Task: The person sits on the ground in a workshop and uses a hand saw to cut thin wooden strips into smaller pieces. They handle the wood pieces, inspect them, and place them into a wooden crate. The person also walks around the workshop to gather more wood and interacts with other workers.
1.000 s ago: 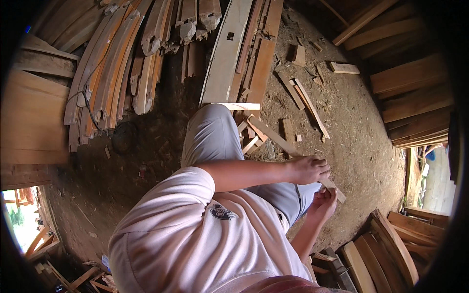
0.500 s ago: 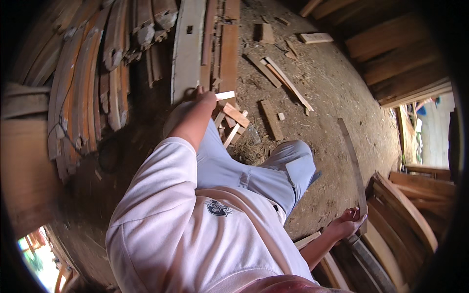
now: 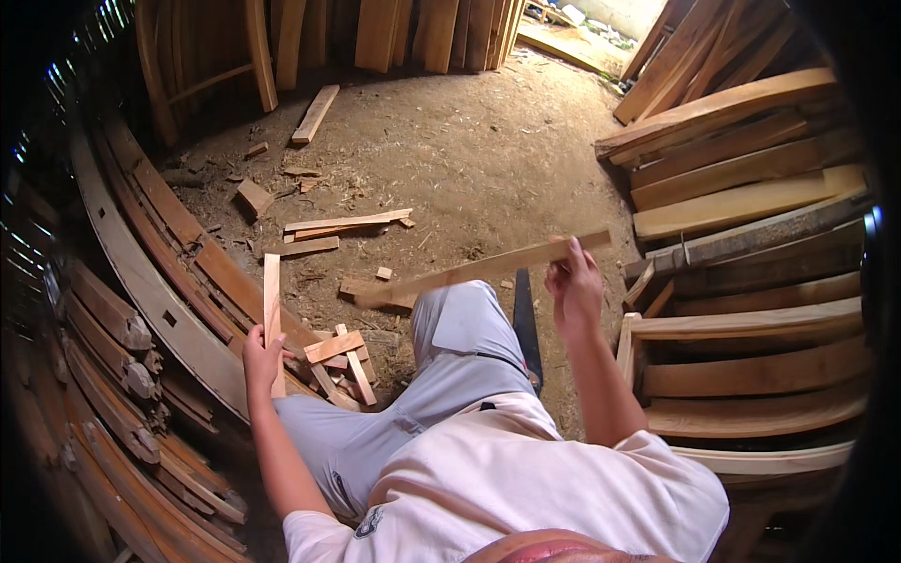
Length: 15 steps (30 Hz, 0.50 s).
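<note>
My left hand (image 3: 262, 360) is closed around a short, pale wooden piece (image 3: 272, 298), held upright over the left knee. A long, thin wooden strip (image 3: 488, 266) is in my right hand (image 3: 576, 291), pinched near its right end. The strip slants down leftward above my other knee, its far end slightly blurred. Beside that knee a dark, tapering blade (image 3: 526, 328), which looks like a handsaw's, points away from me; its handle is mostly hidden by my leg. Between my legs and the left-hand boards lies a small heap of wood offcuts (image 3: 334, 348).
Long boards (image 3: 211, 375) lie at the left beside stacked curved timbers (image 3: 113, 319). Wooden frames and planks (image 3: 751, 379) fill the right side. Planks (image 3: 375, 38) lean at the back. Loose wood pieces (image 3: 324, 230) are scattered on the dirt floor (image 3: 497, 141).
The view has swung rightward. My right hand has brought the long strip from far out at the right to in front of me. The short piece in my left hand now stands upright.
</note>
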### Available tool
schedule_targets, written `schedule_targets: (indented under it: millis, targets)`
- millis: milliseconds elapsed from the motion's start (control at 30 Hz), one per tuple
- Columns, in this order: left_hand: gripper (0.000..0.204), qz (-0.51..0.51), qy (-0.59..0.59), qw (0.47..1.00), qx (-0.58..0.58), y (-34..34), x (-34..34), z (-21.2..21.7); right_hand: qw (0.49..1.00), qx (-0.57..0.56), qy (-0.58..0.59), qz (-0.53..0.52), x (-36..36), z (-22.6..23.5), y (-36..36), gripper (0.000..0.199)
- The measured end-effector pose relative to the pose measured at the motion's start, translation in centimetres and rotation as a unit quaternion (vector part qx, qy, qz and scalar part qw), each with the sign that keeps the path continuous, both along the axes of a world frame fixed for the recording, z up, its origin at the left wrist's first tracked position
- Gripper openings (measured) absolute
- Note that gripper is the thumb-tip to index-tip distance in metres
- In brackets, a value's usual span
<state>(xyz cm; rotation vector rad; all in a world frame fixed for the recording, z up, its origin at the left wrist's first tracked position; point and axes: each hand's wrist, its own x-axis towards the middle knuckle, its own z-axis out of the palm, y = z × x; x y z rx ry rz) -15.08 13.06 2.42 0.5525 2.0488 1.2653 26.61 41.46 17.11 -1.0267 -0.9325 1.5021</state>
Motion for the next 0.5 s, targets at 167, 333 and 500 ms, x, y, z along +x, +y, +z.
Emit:
schedule_targets:
  millis: [167,333,500]
  targets:
    - [0.029,-0.026,-0.072,0.989,0.13,0.9,4.2,8.4,0.977,-0.006,0.005,0.215,-7.9,1.1,2.3,0.03]
    - [0.027,-0.082,-0.103,0.969,0.209,3.3,9.3,11.4,0.937,-0.03,0.059,0.344,-16.1,0.8,-0.9,0.03]
    - [0.028,-0.056,-0.19,0.942,0.272,3.9,13.5,13.1,0.921,-0.001,0.055,0.386,-19.6,1.0,-2.9,0.03]
